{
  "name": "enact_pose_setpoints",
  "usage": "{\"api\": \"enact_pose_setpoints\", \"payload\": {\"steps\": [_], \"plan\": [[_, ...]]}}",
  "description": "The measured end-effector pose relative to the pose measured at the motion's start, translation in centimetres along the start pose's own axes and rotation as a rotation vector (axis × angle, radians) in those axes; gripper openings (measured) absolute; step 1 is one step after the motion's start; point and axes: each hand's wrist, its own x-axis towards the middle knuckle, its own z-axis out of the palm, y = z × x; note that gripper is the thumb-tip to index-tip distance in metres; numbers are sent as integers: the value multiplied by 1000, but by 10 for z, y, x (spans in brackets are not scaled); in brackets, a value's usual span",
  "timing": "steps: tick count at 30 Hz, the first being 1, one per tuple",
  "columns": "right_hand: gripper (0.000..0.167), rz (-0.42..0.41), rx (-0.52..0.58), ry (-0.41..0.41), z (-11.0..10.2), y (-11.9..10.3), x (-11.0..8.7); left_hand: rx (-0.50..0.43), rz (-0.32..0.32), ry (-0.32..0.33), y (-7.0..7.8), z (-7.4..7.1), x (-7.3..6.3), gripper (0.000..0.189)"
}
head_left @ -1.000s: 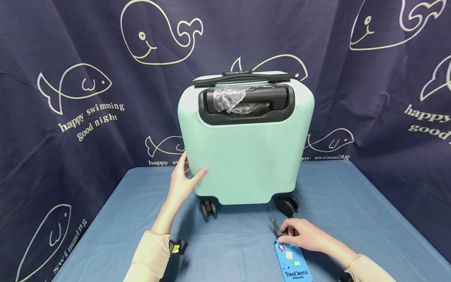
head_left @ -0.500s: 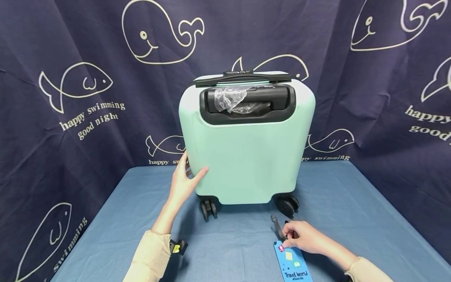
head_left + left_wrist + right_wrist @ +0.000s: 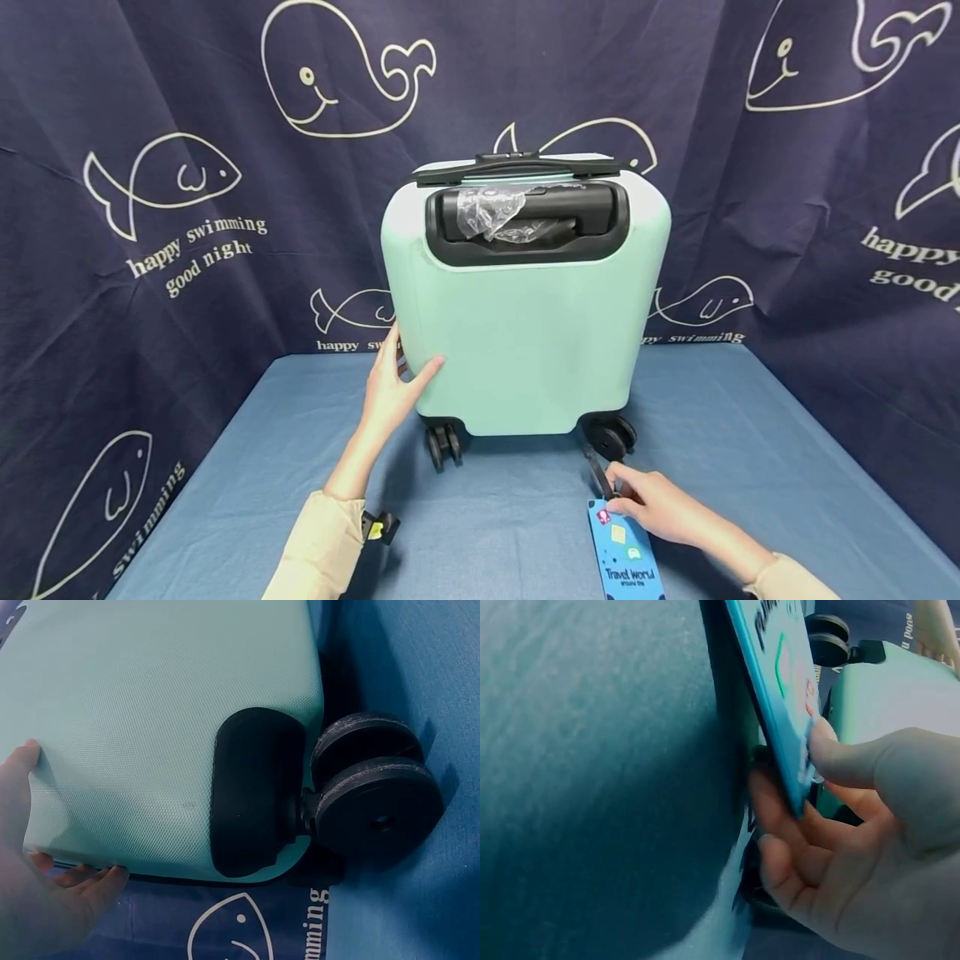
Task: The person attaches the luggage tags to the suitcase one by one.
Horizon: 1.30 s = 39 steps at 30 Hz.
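Observation:
A mint-green suitcase (image 3: 532, 333) stands upright on its black wheels, with clear plastic film on its recessed black handle. My left hand (image 3: 386, 392) holds its lower left side, the thumb on the front face and the fingers on the side. In the left wrist view, those fingers (image 3: 97, 889) bend at the edge near a black wheel (image 3: 379, 810). My right hand (image 3: 660, 508) pinches the top end of a blue luggage tag (image 3: 626, 554) printed "Travel World". The tag's dark strap (image 3: 597, 475) extends toward the right front wheel. The right wrist view shows the tag tilted up off the cloth.
A blue cloth (image 3: 495, 517) covers the tabletop. Behind and at the sides hangs a navy curtain (image 3: 187, 350) with whale and fish outlines. A black device (image 3: 380, 527) sits at the left wrist.
My right thumb has shifted onto the tag's top end, and the tag has moved slightly up and right in the head view with its strap. The left hand and the suitcase stay put.

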Motion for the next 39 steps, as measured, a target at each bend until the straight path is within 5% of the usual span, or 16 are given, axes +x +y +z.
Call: {"api": "enact_pose_setpoints", "payload": {"steps": [6, 17, 32, 39], "plan": [[22, 23, 5, 112, -3, -3, -2, 2, -7, 2, 0, 1, 0, 85], [30, 78, 42, 197, -5, -7, -5, 2, -5, 16, -4, 2, 1, 84], [11, 36, -81, 349, -16, -20, -12, 3, -2, 26, -6, 4, 0, 84], [10, -75, -86, 453, -23, -23, -15, -1, 8, 35, -6, 4, 0, 84]]}}
